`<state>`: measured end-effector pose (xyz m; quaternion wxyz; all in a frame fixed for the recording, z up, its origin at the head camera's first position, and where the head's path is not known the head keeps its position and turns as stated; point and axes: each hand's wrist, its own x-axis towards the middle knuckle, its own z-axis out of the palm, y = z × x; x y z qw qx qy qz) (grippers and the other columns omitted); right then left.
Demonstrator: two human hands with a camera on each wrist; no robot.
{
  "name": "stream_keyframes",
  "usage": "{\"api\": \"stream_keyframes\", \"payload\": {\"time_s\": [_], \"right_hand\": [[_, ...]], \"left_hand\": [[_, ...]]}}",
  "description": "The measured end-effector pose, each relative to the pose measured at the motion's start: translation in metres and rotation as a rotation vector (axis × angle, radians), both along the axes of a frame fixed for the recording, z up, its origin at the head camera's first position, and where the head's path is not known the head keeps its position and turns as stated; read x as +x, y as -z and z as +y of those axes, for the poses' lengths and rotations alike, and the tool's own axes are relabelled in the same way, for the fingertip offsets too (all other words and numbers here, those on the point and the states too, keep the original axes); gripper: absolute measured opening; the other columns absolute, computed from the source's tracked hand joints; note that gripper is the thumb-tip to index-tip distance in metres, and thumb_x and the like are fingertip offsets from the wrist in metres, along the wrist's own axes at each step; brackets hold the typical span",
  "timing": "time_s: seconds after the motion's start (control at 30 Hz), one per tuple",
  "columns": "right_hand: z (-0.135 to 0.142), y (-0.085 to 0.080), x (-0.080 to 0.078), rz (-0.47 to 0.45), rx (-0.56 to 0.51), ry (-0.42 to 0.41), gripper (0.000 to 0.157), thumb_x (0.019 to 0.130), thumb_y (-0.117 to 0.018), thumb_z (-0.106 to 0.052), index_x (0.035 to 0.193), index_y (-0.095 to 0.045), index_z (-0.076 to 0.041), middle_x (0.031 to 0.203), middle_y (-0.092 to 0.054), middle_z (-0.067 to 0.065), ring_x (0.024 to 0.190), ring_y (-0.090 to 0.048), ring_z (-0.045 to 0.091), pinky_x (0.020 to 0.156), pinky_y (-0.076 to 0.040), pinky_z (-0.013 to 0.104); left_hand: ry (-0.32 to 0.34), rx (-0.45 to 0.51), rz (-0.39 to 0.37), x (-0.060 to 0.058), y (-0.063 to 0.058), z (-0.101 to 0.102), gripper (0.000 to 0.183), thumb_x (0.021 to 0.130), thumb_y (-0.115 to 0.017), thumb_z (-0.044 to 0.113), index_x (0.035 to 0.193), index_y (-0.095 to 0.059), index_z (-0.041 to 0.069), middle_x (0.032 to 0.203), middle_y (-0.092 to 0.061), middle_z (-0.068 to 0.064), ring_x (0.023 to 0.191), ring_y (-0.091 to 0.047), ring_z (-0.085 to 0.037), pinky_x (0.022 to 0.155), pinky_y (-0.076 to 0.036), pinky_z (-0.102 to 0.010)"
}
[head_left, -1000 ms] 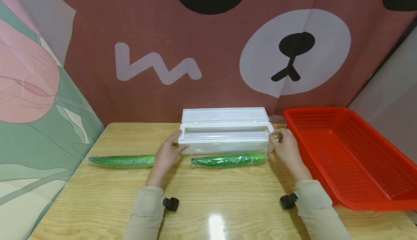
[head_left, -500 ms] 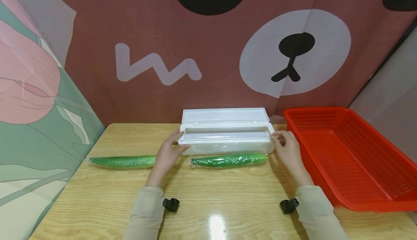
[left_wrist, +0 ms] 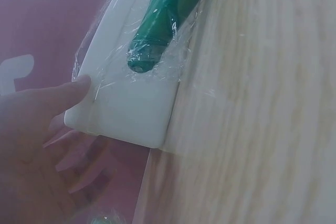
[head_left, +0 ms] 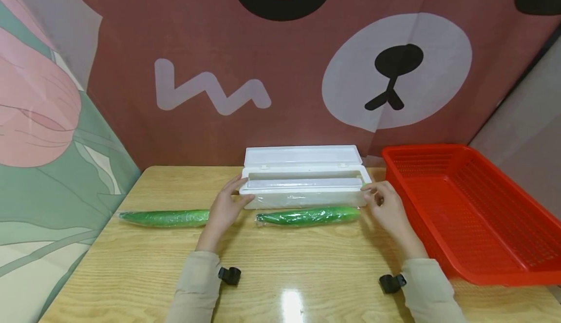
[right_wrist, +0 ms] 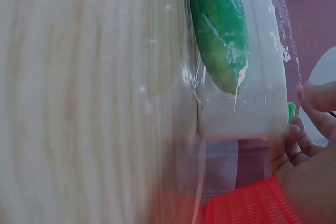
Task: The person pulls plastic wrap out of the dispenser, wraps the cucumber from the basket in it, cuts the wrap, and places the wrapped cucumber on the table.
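Note:
In the head view a white cling film dispenser [head_left: 307, 199] stands lid up, its film roll [head_left: 304, 182] showing inside. My left hand [head_left: 225, 208] holds its left end, thumb on the front and fingers at the side. At the right end, my right hand [head_left: 385, 206] pinches the small green slide cutter [right_wrist: 291, 112], partly hidden by the fingertips. A sheet of clear film hangs over the front of the dispenser. Just before it lies a film-covered cucumber [head_left: 308, 216]. Another wrapped cucumber [head_left: 164, 218] lies to the left, its right end behind my left wrist.
A red plastic basket [head_left: 442, 252] stands to the right, close to my right forearm. The wooden table [head_left: 307, 259] runs up to a printed cloth [head_left: 298, 69] behind the dispenser.
My right hand has shifted slightly down and its fingers have turned at the dispenser's right end. The left hand, dispenser and cucumbers have stayed in place.

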<state>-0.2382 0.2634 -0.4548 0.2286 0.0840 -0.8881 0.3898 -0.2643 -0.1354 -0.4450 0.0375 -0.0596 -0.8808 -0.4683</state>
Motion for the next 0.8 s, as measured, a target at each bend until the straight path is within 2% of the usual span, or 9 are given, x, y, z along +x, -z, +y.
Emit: {"api": "stream_keyframes", "payload": {"time_s": [0.13, 0.33, 0.43, 0.57, 0.8], "right_hand": [[-0.003, -0.002, 0.003, -0.039, 0.043, -0.041, 0.014, 0.085, -0.075, 0.003, 0.097, -0.072, -0.001, 0.087, -0.052, 0.008, 0.066, -0.043, 0.014, 0.058, -0.036, 0.023], [-0.007, -0.008, 0.005, -0.06, 0.103, -0.028, 0.007, 0.083, -0.078, -0.001, 0.09, -0.076, -0.002, 0.086, -0.055, 0.007, 0.068, -0.042, 0.017, 0.056, -0.035, 0.025], [-0.008, -0.01, 0.006, -0.06, 0.113, -0.021, 0.006, 0.084, -0.077, -0.001, 0.088, -0.075, -0.002, 0.085, -0.055, 0.007, 0.069, -0.043, 0.018, 0.057, -0.035, 0.026], [-0.007, -0.012, 0.007, -0.086, 0.118, -0.019, 0.005, 0.085, -0.076, -0.001, 0.089, -0.074, -0.002, 0.084, -0.055, 0.007, 0.071, -0.044, 0.019, 0.058, -0.035, 0.026], [-0.003, -0.015, 0.012, -0.153, 0.142, -0.03, 0.004, 0.088, -0.074, -0.008, 0.091, -0.073, -0.005, 0.087, -0.062, 0.007, 0.073, -0.049, 0.021, 0.055, -0.038, 0.026]], "left_hand": [[0.006, 0.014, -0.004, 0.001, 0.0, 0.0, 0.055, 0.093, -0.071, 0.024, 0.144, -0.052, 0.011, 0.157, -0.035, -0.006, 0.121, -0.053, -0.03, 0.094, -0.049, -0.047], [0.003, 0.023, -0.002, 0.001, 0.0, -0.001, 0.055, 0.093, -0.071, 0.025, 0.144, -0.052, 0.012, 0.158, -0.035, -0.002, 0.119, -0.053, -0.03, 0.09, -0.051, -0.045], [0.002, 0.02, 0.014, 0.001, 0.001, -0.001, 0.053, 0.093, -0.072, 0.024, 0.141, -0.055, 0.011, 0.158, -0.034, -0.006, 0.131, -0.045, -0.034, 0.101, -0.044, -0.051], [-0.012, 0.006, 0.046, 0.003, 0.0, 0.0, 0.045, 0.091, -0.074, 0.024, 0.133, -0.063, 0.012, 0.158, -0.032, -0.01, 0.144, -0.026, -0.037, 0.11, -0.03, -0.058], [-0.042, -0.039, 0.125, 0.011, -0.004, 0.003, 0.026, 0.088, -0.077, 0.024, 0.112, -0.072, 0.014, 0.154, -0.037, -0.011, 0.143, -0.018, -0.036, 0.107, -0.031, -0.061]]}}
